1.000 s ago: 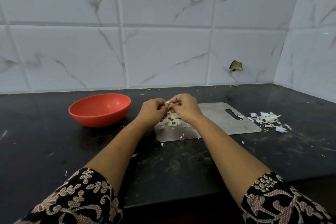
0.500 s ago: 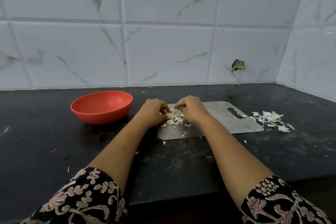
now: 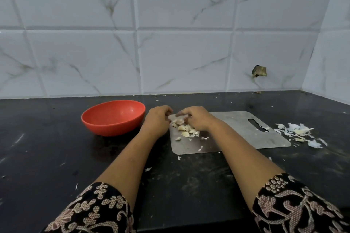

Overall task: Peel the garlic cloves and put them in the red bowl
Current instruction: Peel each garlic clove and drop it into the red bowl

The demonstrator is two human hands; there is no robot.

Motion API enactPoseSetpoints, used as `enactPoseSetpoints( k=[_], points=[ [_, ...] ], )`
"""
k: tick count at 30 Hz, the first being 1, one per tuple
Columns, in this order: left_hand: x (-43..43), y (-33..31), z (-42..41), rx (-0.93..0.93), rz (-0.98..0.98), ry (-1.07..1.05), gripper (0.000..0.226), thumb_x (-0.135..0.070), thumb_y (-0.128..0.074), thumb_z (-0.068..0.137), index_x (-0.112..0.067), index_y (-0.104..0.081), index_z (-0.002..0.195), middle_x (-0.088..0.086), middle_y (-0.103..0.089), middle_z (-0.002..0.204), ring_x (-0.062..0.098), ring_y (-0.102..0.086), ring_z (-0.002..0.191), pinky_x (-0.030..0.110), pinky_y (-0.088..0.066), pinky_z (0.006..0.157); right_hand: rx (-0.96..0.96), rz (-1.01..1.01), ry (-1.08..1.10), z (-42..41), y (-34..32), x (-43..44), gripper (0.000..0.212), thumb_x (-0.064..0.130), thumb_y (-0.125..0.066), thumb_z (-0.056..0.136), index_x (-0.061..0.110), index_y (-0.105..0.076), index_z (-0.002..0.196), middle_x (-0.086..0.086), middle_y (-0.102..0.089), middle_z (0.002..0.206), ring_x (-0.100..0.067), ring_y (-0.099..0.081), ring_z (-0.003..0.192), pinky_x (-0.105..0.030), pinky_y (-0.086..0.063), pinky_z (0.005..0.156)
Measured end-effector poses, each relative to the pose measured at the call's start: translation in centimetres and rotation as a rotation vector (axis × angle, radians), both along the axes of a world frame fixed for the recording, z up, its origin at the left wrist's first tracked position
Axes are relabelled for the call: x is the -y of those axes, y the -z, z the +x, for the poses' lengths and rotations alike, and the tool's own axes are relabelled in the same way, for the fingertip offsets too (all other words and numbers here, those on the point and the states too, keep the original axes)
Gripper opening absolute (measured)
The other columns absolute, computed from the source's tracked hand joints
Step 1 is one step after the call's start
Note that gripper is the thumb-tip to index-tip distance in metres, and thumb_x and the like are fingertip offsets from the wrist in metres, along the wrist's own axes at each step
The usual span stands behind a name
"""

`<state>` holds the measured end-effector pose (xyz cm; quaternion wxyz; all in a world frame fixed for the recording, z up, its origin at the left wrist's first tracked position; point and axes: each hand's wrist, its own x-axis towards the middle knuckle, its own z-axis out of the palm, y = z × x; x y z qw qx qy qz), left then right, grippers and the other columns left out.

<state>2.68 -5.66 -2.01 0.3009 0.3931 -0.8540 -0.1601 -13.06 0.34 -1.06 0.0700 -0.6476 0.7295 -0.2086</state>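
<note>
The red bowl [image 3: 113, 126] stands on the black counter, left of centre, and what I see of its inside is bare. To its right lies a steel cutting board [image 3: 236, 130] with a small pile of garlic cloves [image 3: 184, 129] at its left end. My left hand [image 3: 158, 119] rests at the board's left edge with fingers curled, its palm hidden. My right hand [image 3: 198, 119] is down on the pile, its fingertips blurred among the cloves. Whether either hand holds a clove is not visible.
A heap of white garlic skins [image 3: 297, 132] lies on the counter right of the board. Small skin scraps dot the counter around the board. A tiled wall runs along the back and the right side.
Both hands were raised together, pinching a clove above the board. They have come down onto the pile and moved slightly apart.
</note>
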Motion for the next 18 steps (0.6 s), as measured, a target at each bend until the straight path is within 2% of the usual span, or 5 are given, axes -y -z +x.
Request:
enactPoseSetpoints(
  k=[2, 5, 10, 13, 18],
  points=[
    [-0.1, 0.3, -0.6, 0.122, -0.013, -0.011, 0.03, -0.016, -0.056, 0.093, -0.022, -0.063, 0.122, 0.002, -0.062, 0.124, 0.023, -0.054, 0.117, 0.037, -0.045, 0.097, -0.02, 0.021, -0.039, 0.2, 0.1, 0.0, 0.039, 0.003, -0.052, 0.093, 0.025, -0.069, 0.12, -0.002, -0.065, 0.125, -0.018, -0.06, 0.111, -0.023, -0.046, 0.088],
    [-0.2, 0.6, -1.3, 0.227, -0.019, 0.004, 0.028, -0.026, -0.054, 0.096, -0.024, -0.064, 0.122, 0.003, -0.063, 0.124, 0.025, -0.054, 0.117, 0.037, -0.046, 0.094, -0.005, -0.019, -0.018, 0.1, 0.0, -0.1, 0.032, 0.005, -0.059, 0.092, 0.025, -0.072, 0.113, 0.002, -0.067, 0.12, -0.016, -0.063, 0.101, -0.028, -0.051, 0.085],
    [-0.7, 0.7, -1.5, 0.154, -0.012, 0.041, 0.026, -0.026, -0.061, 0.093, -0.018, -0.067, 0.117, 0.003, -0.067, 0.117, 0.021, -0.059, 0.107, 0.033, -0.046, 0.089, 0.075, -0.031, -0.024, 0.0, 0.0, -1.2, 0.029, 0.004, -0.063, 0.091, 0.021, -0.072, 0.113, 0.001, -0.066, 0.119, -0.007, -0.058, 0.085, -0.021, -0.044, 0.072],
    [-1.2, 0.6, -1.5, 0.136, 0.008, 0.055, 0.027, -0.021, -0.06, 0.093, -0.017, -0.068, 0.118, 0.004, -0.067, 0.116, 0.022, -0.059, 0.106, 0.032, -0.046, 0.088, 0.135, -0.052, -0.014, 0.1, 0.0, -1.8, 0.022, 0.015, -0.071, 0.089, 0.02, -0.073, 0.11, 0.003, -0.065, 0.117, -0.003, -0.058, 0.078, -0.02, -0.046, 0.07],
    [-1.9, 0.4, -1.5, 0.068, 0.021, 0.036, 0.03, -0.008, -0.054, 0.089, -0.014, -0.07, 0.114, 0.007, -0.068, 0.115, 0.025, -0.059, 0.109, 0.032, -0.047, 0.091, 0.16, -0.1, -0.007, 0.4, -0.1, -2.7, 0.016, 0.022, -0.074, 0.086, 0.019, -0.071, 0.101, 0.013, -0.058, 0.093, -0.004, -0.056, 0.079, -0.024, -0.049, 0.07]
  ],
)
